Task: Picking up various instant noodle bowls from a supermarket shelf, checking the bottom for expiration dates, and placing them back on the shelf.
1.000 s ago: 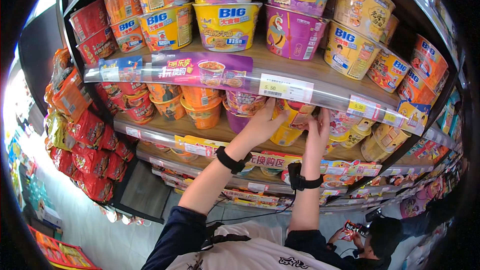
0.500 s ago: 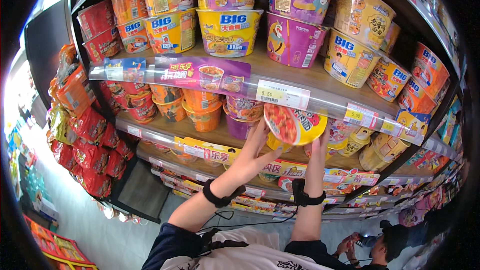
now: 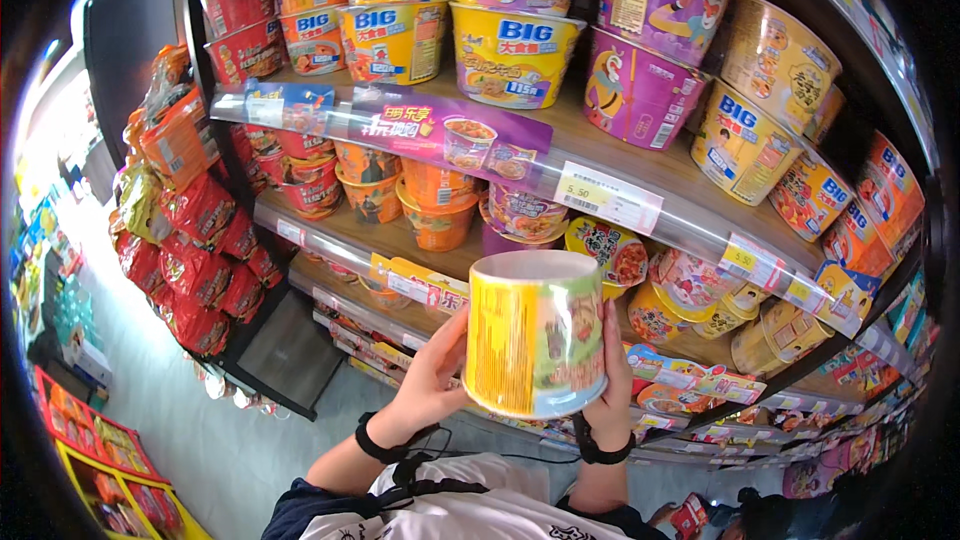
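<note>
An instant noodle cup [image 3: 535, 340], yellow on one side and green with pictures on the other, is held in front of the lower shelf. Its plain white end faces up, and the lid end is out of sight. My left hand [image 3: 437, 370] is closed on its left side. Against the right side press the fingers of my right hand [image 3: 612, 385]. Just behind it, a noodle cup with a yellow-rimmed picture lid [image 3: 610, 258] sits on the lower shelf, beside a purple cup [image 3: 522, 212] and stacked orange cups [image 3: 438, 210].
Stacked noodle tubs [image 3: 515, 55] fill the upper shelf, whose clear label rail [image 3: 690, 230] juts out above the lower cups. Red noodle packets [image 3: 195, 265] hang at the left end. Another person's hand holds a red package [image 3: 690, 515] at lower right.
Both hands have drawn the noodle cup out from the shelf toward me. It has turned from lid showing to white end up. My view has shifted left.
</note>
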`<action>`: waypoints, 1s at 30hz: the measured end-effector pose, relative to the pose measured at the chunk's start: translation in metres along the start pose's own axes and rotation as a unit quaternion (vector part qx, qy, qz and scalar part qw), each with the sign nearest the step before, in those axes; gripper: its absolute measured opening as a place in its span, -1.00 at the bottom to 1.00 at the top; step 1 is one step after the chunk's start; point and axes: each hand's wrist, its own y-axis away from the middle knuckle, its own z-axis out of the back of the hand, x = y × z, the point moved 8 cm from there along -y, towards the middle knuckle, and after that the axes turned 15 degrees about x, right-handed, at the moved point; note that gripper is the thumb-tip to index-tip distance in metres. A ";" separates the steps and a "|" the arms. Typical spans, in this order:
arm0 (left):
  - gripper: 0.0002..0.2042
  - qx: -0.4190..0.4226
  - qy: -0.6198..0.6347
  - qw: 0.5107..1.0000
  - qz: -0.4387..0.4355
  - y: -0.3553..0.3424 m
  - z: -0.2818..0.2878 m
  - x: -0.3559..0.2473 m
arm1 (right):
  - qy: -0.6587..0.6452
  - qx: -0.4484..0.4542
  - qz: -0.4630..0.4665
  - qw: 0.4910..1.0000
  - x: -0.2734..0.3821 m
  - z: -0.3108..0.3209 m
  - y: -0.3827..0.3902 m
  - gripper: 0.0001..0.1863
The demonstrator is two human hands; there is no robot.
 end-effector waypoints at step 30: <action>-0.25 -0.053 -0.340 0.925 -0.161 0.054 -0.004 -0.031 | -0.179 -0.182 0.048 0.966 0.028 -0.027 0.004 -0.57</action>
